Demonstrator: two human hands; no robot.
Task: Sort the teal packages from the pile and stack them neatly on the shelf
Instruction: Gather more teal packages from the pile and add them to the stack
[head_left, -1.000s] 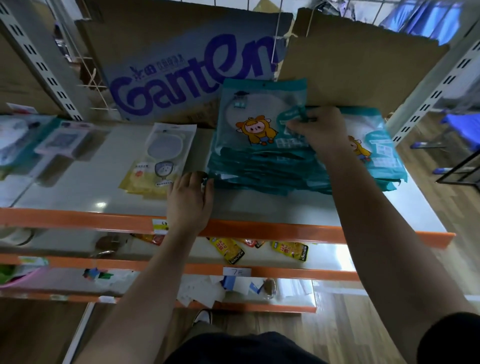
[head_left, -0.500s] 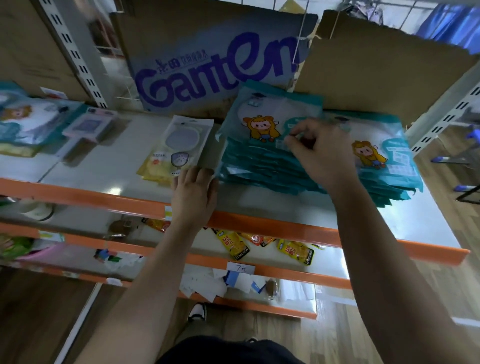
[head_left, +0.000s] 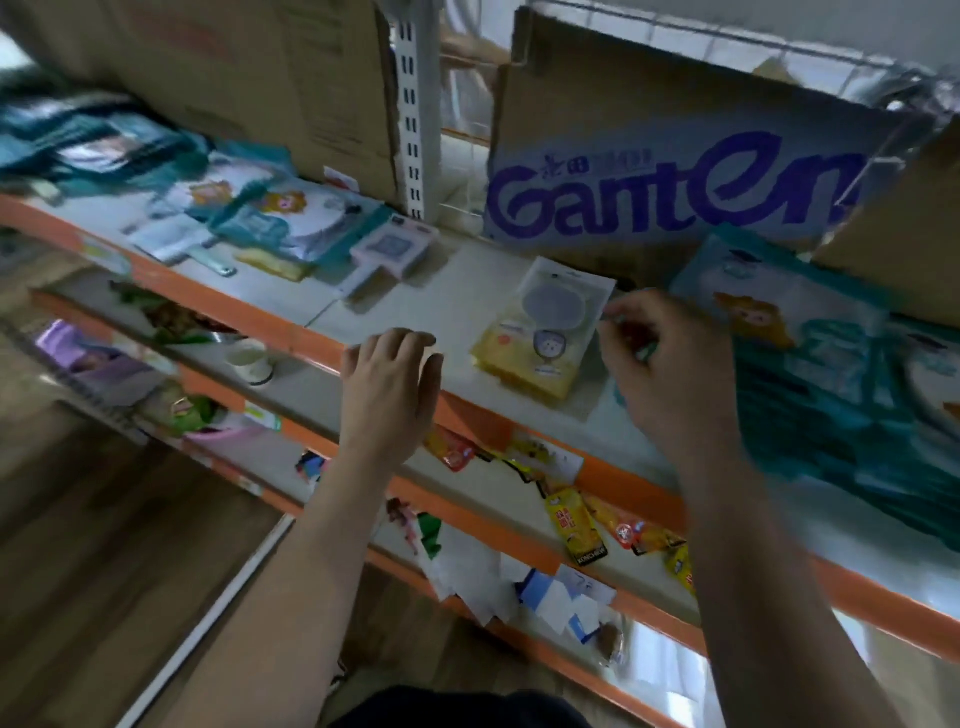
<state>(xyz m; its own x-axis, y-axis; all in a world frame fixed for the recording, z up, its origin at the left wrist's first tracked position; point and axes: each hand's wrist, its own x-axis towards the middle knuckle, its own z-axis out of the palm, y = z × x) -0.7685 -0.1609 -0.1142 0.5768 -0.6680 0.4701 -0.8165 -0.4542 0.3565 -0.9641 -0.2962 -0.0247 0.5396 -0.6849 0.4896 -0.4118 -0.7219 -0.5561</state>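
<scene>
The white shelf board (head_left: 415, 306) with its orange front lip fills my view. At its right end sits the stack of flat teal plastic-film packages (head_left: 841, 395), fanned and slumped rather than square. The mixed pile of teal and pale packets (head_left: 270, 223) lies far to the left. I judge these packs light, floppy and slick, so I'd take one by its long edges, thumb on top. My left hand (head_left: 389, 384) hangs over the lip with its fingers relaxed. My right hand (head_left: 670, 384) is curled at the stack's left edge, and blur hides whether it pinches anything.
</scene>
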